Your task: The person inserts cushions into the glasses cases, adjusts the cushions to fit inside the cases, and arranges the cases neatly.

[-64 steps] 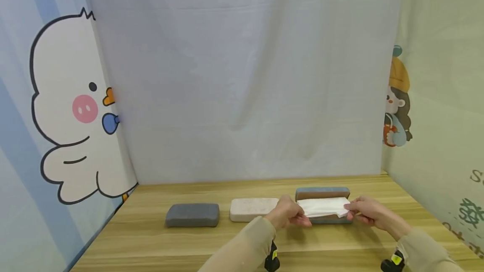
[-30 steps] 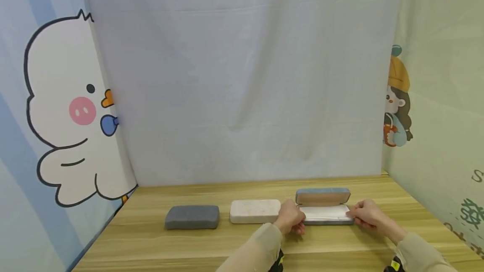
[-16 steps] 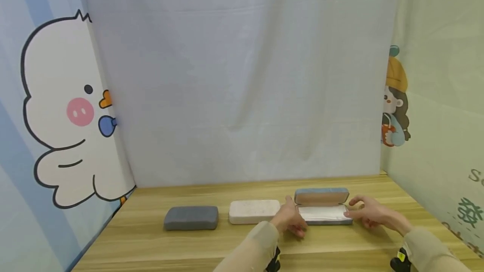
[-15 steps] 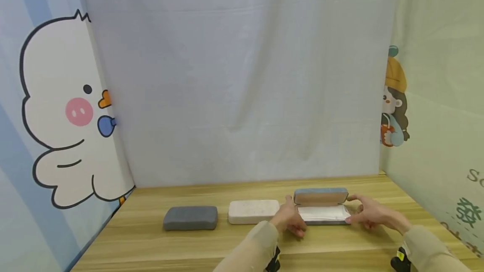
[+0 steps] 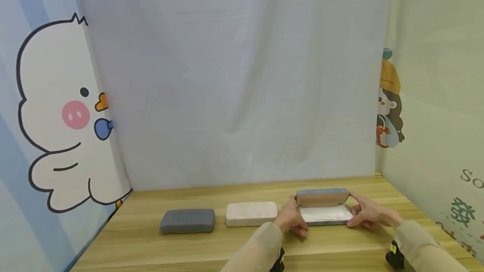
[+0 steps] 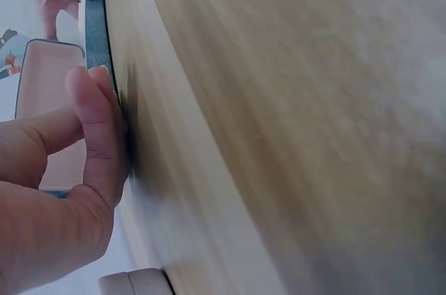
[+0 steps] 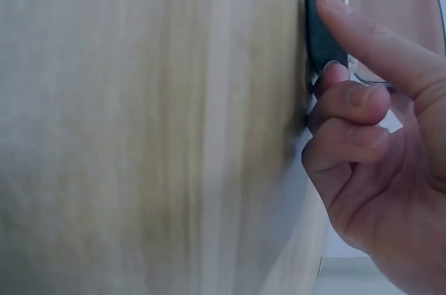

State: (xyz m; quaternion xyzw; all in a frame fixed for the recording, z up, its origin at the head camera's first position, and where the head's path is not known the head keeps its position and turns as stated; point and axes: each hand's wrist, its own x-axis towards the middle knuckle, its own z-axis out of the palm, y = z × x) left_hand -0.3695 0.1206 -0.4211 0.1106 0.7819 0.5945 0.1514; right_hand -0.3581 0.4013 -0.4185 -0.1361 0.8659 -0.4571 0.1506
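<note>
A blue glasses case point(image 5: 322, 198) with a pinkish-brown lining sits on the table, lid raised at the back. Folded white tissue-like material point(image 5: 326, 213) fills its lower half. My left hand point(image 5: 290, 217) holds the left end, index finger up by the lid and fingertips on the base's side. At the opposite end my right hand point(image 5: 366, 212) has its index finger reaching the lid corner. Its thumb point(image 7: 355, 26) presses the front wall of the base, while the other fingers curl beside the end. The pink lid lining point(image 6: 52, 86) shows behind my left fingers in the left wrist view.
Left of the blue case lies an off-white case point(image 5: 251, 214), close to my left hand. A dark grey case point(image 5: 187, 221) rests further left. Both have their lids down on the wooden table point(image 5: 181, 253). A pale curtain point(image 5: 227, 95) hangs behind.
The white material was lowered from both hands into the blue case and let go. My hands then shifted to the case's ends, the right index finger rising to the lid.
</note>
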